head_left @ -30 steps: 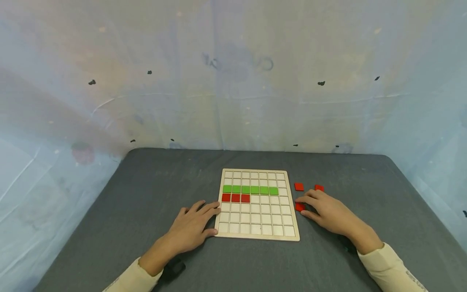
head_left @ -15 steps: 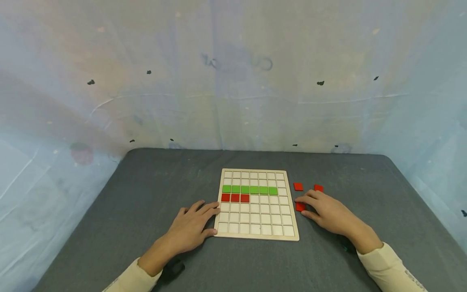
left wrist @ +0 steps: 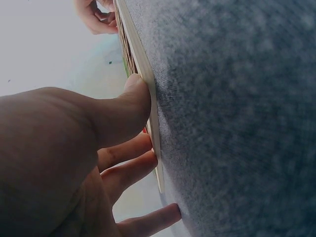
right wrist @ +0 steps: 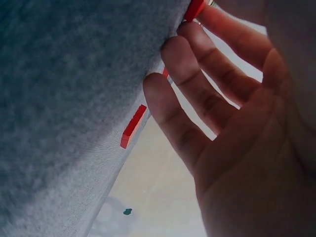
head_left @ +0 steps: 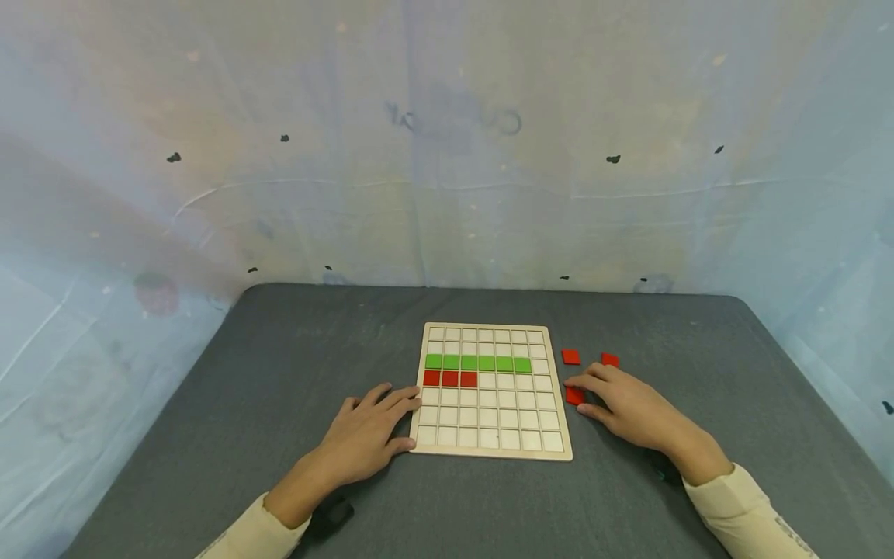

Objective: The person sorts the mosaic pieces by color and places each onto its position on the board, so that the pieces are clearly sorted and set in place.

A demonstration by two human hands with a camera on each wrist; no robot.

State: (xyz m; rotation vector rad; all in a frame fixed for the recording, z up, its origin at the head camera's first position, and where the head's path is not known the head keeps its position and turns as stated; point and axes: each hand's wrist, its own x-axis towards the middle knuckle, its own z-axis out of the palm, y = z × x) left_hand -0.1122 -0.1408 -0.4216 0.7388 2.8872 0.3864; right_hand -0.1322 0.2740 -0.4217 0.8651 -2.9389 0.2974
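A square wooden grid board (head_left: 500,439) lies flat on the table. My left hand (head_left: 365,441) rests at its left edge with spread fingers; in the left wrist view the thumb (left wrist: 126,106) touches the rim. Across the board runs a row of several green tiles (head_left: 486,363), with three red tiles (head_left: 450,379) in the row below, at the left. Right of the board, my right hand (head_left: 632,407) has thumb and index finger at opposite sides of a red square tile (head_left: 575,395), pinching it on the table. The right wrist view shows this tile (right wrist: 193,9) only in part.
Two more loose red tiles lie beyond the right hand: one red tile (head_left: 570,357) near the board's right edge, another red tile (head_left: 610,360) by the knuckles. A grey cloth covers the table (head_left: 335,334). Pale hanging sheeting (head_left: 447,194) encloses its back and sides.
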